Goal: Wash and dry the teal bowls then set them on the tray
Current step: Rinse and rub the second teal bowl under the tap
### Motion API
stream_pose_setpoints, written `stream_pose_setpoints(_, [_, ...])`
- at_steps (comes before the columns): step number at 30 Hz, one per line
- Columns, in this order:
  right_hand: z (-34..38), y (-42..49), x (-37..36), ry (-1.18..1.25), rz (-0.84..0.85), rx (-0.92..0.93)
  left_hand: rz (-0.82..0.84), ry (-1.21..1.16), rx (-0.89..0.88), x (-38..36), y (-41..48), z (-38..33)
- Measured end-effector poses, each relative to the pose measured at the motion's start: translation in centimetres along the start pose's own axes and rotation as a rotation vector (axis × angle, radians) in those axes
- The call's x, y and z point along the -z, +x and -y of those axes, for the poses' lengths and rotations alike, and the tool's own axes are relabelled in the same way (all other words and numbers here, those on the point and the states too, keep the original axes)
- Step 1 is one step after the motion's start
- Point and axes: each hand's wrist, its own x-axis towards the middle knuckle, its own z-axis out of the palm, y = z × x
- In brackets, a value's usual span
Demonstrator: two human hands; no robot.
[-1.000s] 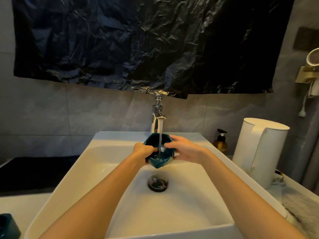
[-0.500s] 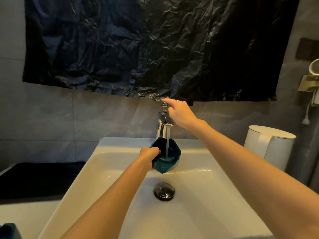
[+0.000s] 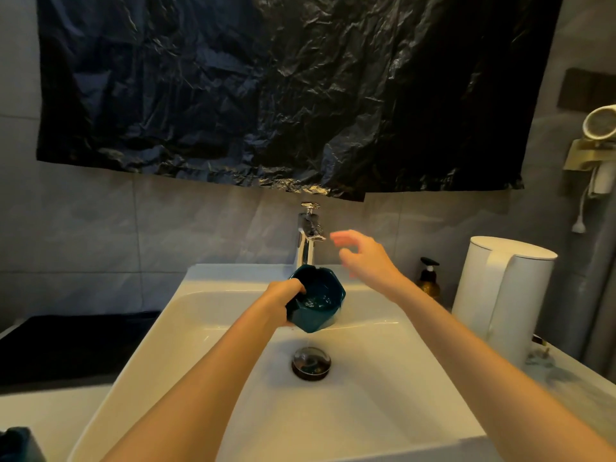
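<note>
Teal bowl (image 3: pixel 316 300) sits in my left hand (image 3: pixel 283 295) in the head view, fingers curled over its near-left rim. I hold it above the sink (image 3: pixel 383 378), just below the faucet (image 3: pixel 308 235), tipped so water drips toward the drain (image 3: pixel 311 363). My right hand (image 3: pixel 363 258) hovers loose and empty, up and right of the bowl, beside the faucet.

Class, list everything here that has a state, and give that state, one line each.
teal bowl: tilted over the sink, water inside, dripping.
faucet: no stream visible.
left hand: grips the bowl's rim.
right hand: open, beside the faucet, touching nothing.
kettle: upright, lid shut.
pump bottle: upright.
</note>
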Motion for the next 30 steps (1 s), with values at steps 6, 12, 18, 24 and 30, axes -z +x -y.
stream_pose_setpoints(6, [-4.6, -3.1, -1.4, 0.169, 0.410, -0.561, 0.094, 0.152, 0.025, -0.5, -0.8, 0.4])
stream_pose_setpoints(12, [-6.4, -4.3, -2.1, 0.247, 0.422, -0.665, 0.202, 0.432, -0.109, -1.5, -0.6, 1.5])
stream_pose_setpoints(18, [-7.1, -4.5, -3.0, -0.040, 0.249, -0.306, 0.113, 0.773, -0.595, -1.0, 0.1, 3.3])
stream_pose_setpoints(24, [-7.4, -4.9, -2.9, -0.188, 0.060, 0.033, -0.095, 1.026, -0.916, -0.1, -0.3, 4.0])
stream_pose_setpoints(30, [-6.4, -5.5, -1.8, -0.186, -0.235, 0.278, -0.303, 1.009, -1.265, -0.4, -1.9, 2.8])
